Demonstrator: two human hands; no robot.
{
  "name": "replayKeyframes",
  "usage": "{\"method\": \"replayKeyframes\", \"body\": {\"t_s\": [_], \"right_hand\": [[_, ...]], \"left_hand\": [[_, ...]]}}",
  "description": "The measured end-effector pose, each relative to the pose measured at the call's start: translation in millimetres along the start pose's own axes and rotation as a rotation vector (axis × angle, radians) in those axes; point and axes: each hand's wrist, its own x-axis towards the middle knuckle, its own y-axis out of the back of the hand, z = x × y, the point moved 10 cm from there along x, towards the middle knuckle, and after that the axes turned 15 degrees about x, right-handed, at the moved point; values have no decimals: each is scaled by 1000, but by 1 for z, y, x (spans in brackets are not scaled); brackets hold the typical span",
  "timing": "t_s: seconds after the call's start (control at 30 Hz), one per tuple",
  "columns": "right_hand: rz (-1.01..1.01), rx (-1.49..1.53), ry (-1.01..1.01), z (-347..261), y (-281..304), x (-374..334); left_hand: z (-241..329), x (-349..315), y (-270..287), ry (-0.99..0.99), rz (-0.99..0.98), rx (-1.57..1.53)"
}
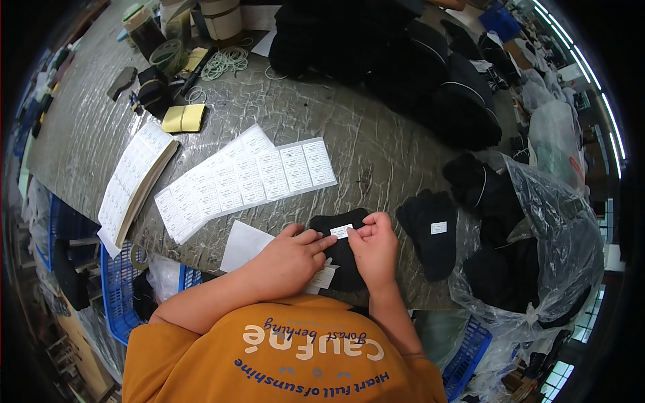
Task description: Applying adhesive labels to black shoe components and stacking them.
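A black knitted piece, perhaps a folded sock or glove (346, 265), lies on the table right before me. On its upper part is a small white label (341, 232). My right hand (375, 252) pinches the right end of this label between thumb and forefinger. My left hand (289, 260) lies across the piece's left side, fingers stretched out, a fingertip touching the label's left end. From under that hand a printed white paper (325, 277) sticks out. A blank white sheet (245, 243) lies beside the left wrist. Further right rests another black piece (428, 245) with a white label on it.
Fanned label sheets (248, 178) and a thick stack of printed sheets (138, 178) lie to the left. Black knitwear bundles (430, 87) are piled at the back; a clear plastic bag (557, 235) holds more at right. Blue crates (121, 295) stand below the table edge.
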Motion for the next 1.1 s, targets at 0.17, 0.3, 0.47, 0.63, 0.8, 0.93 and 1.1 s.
{"method": "replayKeyframes", "body": {"t_s": [0.17, 0.3, 0.47, 0.63, 0.8, 0.93, 1.1], "right_hand": [[22, -300, 40, -18, 1, 4], [40, -327, 178, -16, 13, 7], [22, -218, 153, -9, 14, 6], [-13, 250, 14, 8, 25, 11], [-108, 885, -235, 10, 18, 16], [-164, 1005, -191, -7, 18, 22], [-172, 1145, -185, -21, 18, 25]], "left_hand": [[-2, -2, -1, 13, -3, 7], [-4, -4, 1, -2, 12, -56], [-13, -10, 6, 2, 56, -181], [-33, -19, 20, 65, 129, -481], [-50, -22, 22, 178, 67, -684], [-47, -15, 30, 161, 105, -810], [-41, -8, 32, 143, 92, -804]]}}
